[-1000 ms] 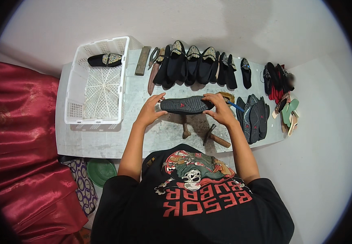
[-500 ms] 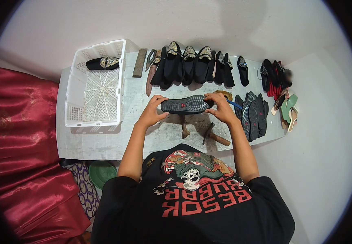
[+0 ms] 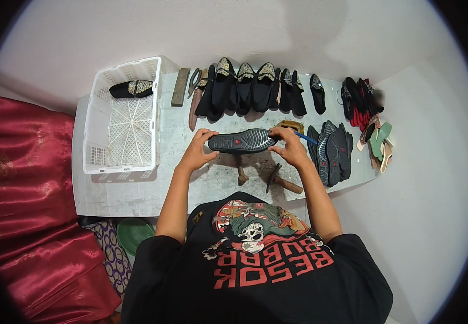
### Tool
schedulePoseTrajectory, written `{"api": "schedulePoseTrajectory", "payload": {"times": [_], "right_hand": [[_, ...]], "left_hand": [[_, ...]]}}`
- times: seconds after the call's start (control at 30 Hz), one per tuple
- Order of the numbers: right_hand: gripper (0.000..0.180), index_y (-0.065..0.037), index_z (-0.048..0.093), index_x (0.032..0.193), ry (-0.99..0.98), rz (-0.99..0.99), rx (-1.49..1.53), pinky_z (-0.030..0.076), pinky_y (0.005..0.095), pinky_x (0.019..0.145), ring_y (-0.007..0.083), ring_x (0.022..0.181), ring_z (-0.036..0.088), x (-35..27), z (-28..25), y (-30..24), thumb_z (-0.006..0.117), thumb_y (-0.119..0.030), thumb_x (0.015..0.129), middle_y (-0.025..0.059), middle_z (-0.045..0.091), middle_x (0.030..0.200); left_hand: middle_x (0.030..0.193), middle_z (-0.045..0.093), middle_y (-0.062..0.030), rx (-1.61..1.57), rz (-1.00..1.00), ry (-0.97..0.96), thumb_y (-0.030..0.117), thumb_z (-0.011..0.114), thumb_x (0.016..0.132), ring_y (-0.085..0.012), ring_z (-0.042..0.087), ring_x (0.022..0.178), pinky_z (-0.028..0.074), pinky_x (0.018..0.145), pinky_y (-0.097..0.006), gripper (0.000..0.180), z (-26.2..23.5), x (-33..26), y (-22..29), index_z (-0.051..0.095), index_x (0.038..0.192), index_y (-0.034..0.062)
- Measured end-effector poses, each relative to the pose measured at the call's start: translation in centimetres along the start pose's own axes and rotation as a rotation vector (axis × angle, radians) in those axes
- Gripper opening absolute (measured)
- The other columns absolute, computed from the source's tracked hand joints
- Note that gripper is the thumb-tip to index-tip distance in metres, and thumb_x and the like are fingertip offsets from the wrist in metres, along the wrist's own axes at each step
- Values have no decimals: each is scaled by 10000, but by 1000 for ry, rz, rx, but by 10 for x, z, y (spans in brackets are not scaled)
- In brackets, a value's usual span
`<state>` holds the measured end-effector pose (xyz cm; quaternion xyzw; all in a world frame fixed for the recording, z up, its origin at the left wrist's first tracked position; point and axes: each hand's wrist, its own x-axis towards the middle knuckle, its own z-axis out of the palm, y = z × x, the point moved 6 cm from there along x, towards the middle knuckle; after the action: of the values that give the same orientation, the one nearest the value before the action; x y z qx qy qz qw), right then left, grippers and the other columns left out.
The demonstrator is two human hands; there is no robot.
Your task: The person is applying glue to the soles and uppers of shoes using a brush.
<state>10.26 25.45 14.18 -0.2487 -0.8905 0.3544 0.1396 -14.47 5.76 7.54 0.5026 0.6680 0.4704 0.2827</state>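
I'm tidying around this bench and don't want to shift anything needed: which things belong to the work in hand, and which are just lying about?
Likely in the work:
- black ridged sole, held by left hand and right hand
- pile of soles
- hammer
- black shoes

Probably lying about:
- green sandal
- green basin
- red cloth

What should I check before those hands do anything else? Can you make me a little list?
1. Left hand holds one end of the black sole: ok.
2. Right hand holds the other end: ok.
3. The sole's grooves face up toward the camera: ok.
4. The side turned away is clean and whole: cannot tell, it's hidden.
5. Hammer lies on the table, clear of both hands: ok.
6. More soles lie to the right: ok.
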Motion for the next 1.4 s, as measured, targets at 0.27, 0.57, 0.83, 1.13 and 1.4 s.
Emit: {"api": "schedulePoseTrajectory", "payload": {"times": [0.27, 0.57, 0.83, 1.13, 1.4], "right_hand": [[505, -21, 669, 1133, 44, -56, -32, 483, 424, 1013, 343, 1176, 595, 0, 3, -5, 890, -68, 681, 128, 674, 1278], [498, -31, 670, 1126, 46, -24, -18, 479, 425, 1026, 343, 1195, 588, -2, 4, 2, 891, -80, 683, 123, 671, 1308], [504, -31, 657, 1117, 40, -52, -7, 472, 431, 1015, 345, 1161, 582, 0, 3, -4, 883, -56, 668, 119, 661, 1284], [497, -30, 681, 1113, 71, -7, -3, 481, 422, 998, 327, 1118, 591, -2, 1, -5, 884, -47, 660, 99, 689, 1235], [474, -34, 696, 1127, 43, 0, 8, 482, 416, 1003, 325, 1117, 588, -1, 2, -2, 873, -58, 687, 100, 689, 1288]], "left_hand": [[1265, 542, -105, 53, 32, -1, 67, 819, 722, -275, 569, 1220, 455, 1073, -367, 607, -2, -1, 0, 640, 1302, 72], [1368, 530, -126, 293, 99, -45, 281, 857, 751, -337, 477, 1322, 343, 1149, -460, 771, 10, 15, 31, 547, 1440, 130], [1432, 523, -142, 278, 271, -180, 342, 877, 732, -361, 478, 1322, 379, 1120, -473, 856, 82, 57, 80, 524, 1470, 94], [1380, 522, -165, 272, 250, -199, 247, 882, 702, -361, 484, 1289, 418, 1110, -429, 815, 89, 63, 83, 564, 1425, 42], [1344, 528, -152, 240, 258, -197, 221, 864, 713, -361, 481, 1296, 433, 1095, -423, 783, 87, 61, 81, 572, 1419, 47]]}}
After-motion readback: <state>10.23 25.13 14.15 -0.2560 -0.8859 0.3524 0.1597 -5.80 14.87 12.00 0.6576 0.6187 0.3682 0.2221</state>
